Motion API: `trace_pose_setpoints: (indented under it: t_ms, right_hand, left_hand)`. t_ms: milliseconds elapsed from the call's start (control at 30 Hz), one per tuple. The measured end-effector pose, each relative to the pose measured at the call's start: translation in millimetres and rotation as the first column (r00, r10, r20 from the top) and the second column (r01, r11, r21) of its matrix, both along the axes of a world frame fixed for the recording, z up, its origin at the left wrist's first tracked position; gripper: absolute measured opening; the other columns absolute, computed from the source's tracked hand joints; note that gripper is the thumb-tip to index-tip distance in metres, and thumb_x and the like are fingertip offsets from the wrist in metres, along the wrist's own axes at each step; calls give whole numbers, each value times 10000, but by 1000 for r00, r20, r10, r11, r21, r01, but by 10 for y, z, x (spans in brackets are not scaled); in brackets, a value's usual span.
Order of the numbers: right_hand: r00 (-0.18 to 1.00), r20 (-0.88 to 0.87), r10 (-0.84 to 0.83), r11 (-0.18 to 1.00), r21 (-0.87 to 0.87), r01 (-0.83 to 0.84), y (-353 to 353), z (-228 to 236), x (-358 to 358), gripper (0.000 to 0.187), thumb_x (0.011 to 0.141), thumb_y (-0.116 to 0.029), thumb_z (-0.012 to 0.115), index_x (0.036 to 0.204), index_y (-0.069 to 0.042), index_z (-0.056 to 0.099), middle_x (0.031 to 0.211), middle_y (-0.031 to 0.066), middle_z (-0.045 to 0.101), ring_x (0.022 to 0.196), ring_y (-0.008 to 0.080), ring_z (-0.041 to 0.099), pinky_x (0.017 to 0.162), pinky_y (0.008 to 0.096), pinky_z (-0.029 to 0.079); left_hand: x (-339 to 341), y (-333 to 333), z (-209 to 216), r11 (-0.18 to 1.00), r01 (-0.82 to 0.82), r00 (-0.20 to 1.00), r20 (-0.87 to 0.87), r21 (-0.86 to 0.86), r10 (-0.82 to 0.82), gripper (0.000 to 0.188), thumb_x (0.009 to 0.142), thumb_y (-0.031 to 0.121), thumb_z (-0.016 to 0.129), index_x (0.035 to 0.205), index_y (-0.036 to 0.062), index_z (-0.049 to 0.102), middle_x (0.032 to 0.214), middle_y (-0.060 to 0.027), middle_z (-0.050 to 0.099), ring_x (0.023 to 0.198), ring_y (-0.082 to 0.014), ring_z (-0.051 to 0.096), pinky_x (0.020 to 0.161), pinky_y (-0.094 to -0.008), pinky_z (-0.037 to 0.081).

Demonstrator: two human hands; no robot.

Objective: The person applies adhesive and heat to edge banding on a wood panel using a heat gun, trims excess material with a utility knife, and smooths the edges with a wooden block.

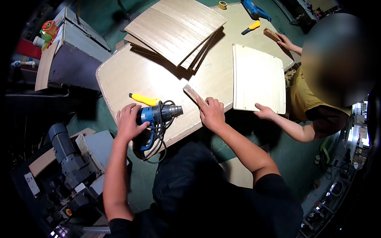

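My left hand is closed round the back end of a blue heat gun, which lies at the table's near edge. Its black cord is looped about the body and hangs over the edge. Just beyond it lies a yellow utility knife. Further right, my right hand grips the near end of a narrow wooden block, with the index finger along it. The block rests on the tabletop, its far end pointing away to the left.
A stack of wooden panels covers the table's far middle. At right, a person holds a pale panel and another block. Beyond lie a second knife, a blue tool and a tape roll. A motor stands left.
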State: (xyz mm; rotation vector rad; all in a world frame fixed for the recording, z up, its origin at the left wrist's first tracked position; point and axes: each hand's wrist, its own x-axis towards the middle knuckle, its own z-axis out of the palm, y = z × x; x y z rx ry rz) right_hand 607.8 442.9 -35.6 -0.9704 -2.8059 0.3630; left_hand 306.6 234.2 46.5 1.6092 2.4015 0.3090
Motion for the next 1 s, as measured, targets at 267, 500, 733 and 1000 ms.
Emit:
trace_pose_setpoints:
  t_ms: [267,500,733,1000]
  right_hand:
    - [1000,-6,-7,1000,-26,7,-4,-44,-18,679,879,-159,692,1524,-269,514,1151,128,576,1041,323,552,880,482,411]
    - [975,-216,-51,999,-14,49,-280,355,-129,585,827,-134,720,1399,-188,607,1272,179,546,1159,360,514,977,520,384]
    - [906,-334,-261,721,-691,-47,-1050,456,-466,396,905,-250,766,1193,3,666,1040,146,640,957,276,645,868,382,536]
    - [817,-423,-391,614,-782,-112,-1575,393,-1025,395,903,-257,807,753,49,608,710,105,540,623,190,499,607,357,433]
  left_hand:
    - [-412,424,-124,835,203,973,200,-512,-114,835,692,500,884,1377,111,606,1308,-163,629,1232,-380,580,1016,-483,500]
    - [-363,473,5,790,238,966,226,-565,-130,747,689,410,892,1291,92,584,1294,-161,649,1221,-367,608,1007,-473,519]
    - [-131,179,422,870,75,992,121,-487,-17,711,655,395,855,1179,60,511,1070,-213,704,947,-446,688,843,-499,559]
    - [280,-206,736,902,-5,1000,-6,-432,2,716,699,373,861,1251,89,505,1129,-171,660,1006,-389,701,846,-513,562]
